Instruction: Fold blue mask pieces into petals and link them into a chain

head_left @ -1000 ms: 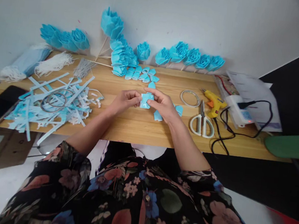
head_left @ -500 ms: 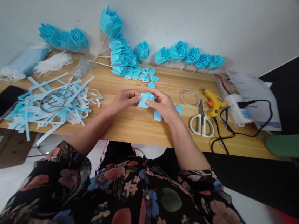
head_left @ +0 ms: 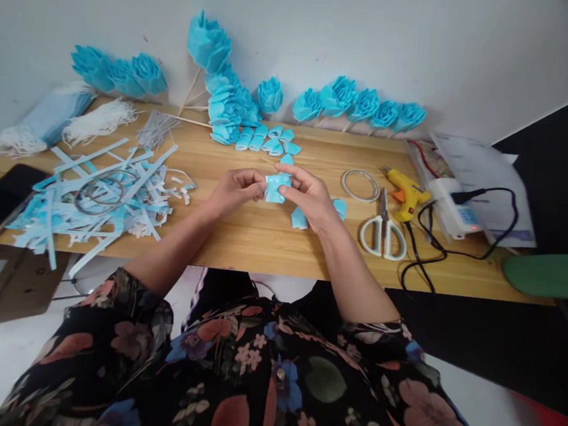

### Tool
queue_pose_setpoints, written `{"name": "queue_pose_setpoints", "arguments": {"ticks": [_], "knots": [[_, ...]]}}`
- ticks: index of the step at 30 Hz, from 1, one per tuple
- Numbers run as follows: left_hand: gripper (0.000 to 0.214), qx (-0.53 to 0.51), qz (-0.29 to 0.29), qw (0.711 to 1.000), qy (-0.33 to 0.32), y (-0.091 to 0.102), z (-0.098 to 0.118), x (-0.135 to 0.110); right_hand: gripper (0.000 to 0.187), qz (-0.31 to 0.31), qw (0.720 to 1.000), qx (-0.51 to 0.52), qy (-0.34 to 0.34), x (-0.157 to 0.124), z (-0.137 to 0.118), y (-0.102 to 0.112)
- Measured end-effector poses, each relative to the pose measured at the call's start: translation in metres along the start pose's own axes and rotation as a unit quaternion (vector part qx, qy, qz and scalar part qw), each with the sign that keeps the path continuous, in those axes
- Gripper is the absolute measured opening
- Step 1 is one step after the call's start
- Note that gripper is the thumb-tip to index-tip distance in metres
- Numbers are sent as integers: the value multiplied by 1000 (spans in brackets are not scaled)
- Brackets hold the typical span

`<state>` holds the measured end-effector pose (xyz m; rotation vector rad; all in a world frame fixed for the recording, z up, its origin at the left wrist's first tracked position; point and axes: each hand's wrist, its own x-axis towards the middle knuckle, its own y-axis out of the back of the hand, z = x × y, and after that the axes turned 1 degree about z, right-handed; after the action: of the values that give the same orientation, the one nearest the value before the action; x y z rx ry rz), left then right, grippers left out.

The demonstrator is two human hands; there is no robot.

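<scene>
Between our left hand [head_left: 236,191] and the pile of blue paper strips [head_left: 110,193] the wooden table [head_left: 261,244] lies bare, an open lane down to its near edge. Two loose blue petals [head_left: 299,218] lie just beside our right hand [head_left: 310,199]. Further right the tape ring [head_left: 361,186], white scissors [head_left: 384,233] and yellow glue gun [head_left: 406,193] crowd together, a black cable [head_left: 425,253] looping beside them. Beyond the blue paper piece [head_left: 276,187] pinched between our hands, a row of folded petals [head_left: 271,141] bars the way to the paper roses [head_left: 359,106] along the wall.
</scene>
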<state>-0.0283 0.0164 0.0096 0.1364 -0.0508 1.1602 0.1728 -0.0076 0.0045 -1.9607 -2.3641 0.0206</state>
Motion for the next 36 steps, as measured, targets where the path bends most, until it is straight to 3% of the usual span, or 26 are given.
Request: {"name": "queue_pose_setpoints", "arguments": {"ticks": [9,19,25,30,33,36], "knots": [[30,-29,48,998,-6,2,-6,2,40,78,996,41,-4,2,2,5],[41,-19,41,999,-17,3,-5,2,49,22,1000,-16,15,3,4,6],[56,-20,24,999,-27,3,-5,1,50,31,999,-32,24,3,4,7],[47,-15,11,1000,-4,4,-6,2,50,23,999,-23,21,3,4,4],[43,-19,28,999,-7,5,-7,3,44,47,996,-56,59,1,2,1],[38,-23,56,998,-7,4,-8,3,28,111,971,-148,149,-3,-5,-1]]}}
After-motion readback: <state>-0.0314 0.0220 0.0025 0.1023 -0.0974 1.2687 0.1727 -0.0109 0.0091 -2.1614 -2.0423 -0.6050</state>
